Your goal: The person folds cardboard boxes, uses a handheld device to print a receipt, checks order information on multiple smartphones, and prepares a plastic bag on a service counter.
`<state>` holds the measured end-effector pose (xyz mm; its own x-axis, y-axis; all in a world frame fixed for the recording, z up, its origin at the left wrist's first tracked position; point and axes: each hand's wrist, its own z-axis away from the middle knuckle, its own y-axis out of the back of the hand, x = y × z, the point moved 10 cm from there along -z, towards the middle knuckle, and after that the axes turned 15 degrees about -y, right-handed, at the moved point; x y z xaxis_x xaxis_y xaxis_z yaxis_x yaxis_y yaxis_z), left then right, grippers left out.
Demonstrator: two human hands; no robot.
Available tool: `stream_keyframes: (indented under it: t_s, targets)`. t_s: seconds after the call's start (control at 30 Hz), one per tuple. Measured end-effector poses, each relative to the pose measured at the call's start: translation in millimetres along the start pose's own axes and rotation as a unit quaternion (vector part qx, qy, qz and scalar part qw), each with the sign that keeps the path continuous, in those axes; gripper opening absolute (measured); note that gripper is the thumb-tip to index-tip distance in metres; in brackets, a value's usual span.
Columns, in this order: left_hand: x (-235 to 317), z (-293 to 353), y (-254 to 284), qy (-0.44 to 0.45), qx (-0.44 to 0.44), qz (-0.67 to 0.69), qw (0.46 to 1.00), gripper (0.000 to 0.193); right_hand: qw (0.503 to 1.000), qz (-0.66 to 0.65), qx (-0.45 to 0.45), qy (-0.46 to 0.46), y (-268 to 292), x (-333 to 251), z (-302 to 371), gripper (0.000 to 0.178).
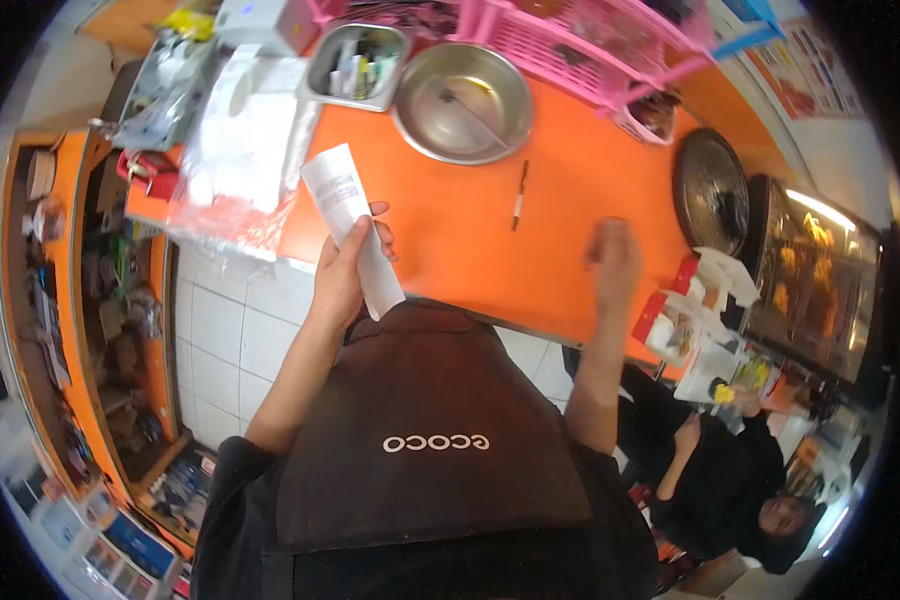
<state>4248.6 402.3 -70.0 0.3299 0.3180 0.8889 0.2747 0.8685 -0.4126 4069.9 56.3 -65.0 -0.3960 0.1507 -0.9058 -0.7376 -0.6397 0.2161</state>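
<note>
My left hand (348, 262) is closed on a long white paper slip with print, like a receipt (342, 205). The thumb lies across its face and the fingers pass behind it. My right hand (613, 250) is over the right part of the orange table (440, 240), smeared by motion. Its fingers look curled, but whether they hold anything cannot be made out. Between the two hands a dark pen with a pale band (520, 195) lies on the table. Beyond it stands a round metal bowl (463, 85), with what looks like a thin utensil inside.
A metal tray of small packets (356, 75) adjoins the bowl. White plastic bags (245, 130) cover the table's left end. Pink baskets (570, 60) line the back. At right are a dark round tray (710, 190), red-and-white boxes (675, 325), a lit glass cabinet (815, 270) and a person in black (730, 480).
</note>
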Motion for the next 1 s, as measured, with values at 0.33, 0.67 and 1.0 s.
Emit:
stream_keyframes:
  t_s: [0.33,0.67,1.0]
  targets:
    - [-41.4,-45.0,116.5,0.145,-0.032,0.074,0.986,0.042,0.824,0.368,0.263,0.342,-141.7,64.3,-53.8,0.039]
    - [-101.6,-87.1,132.4,0.245,-0.101,0.087,0.96,0.043,0.991,-0.019,-0.13,0.033,-269.9,105.3,78.6,0.025]
    - [-76.6,-131.4,128.9,-0.055,-0.155,-0.164,0.973,0.048,0.989,0.104,-0.1,-0.043,-348.8,130.5,98.9,0.032]
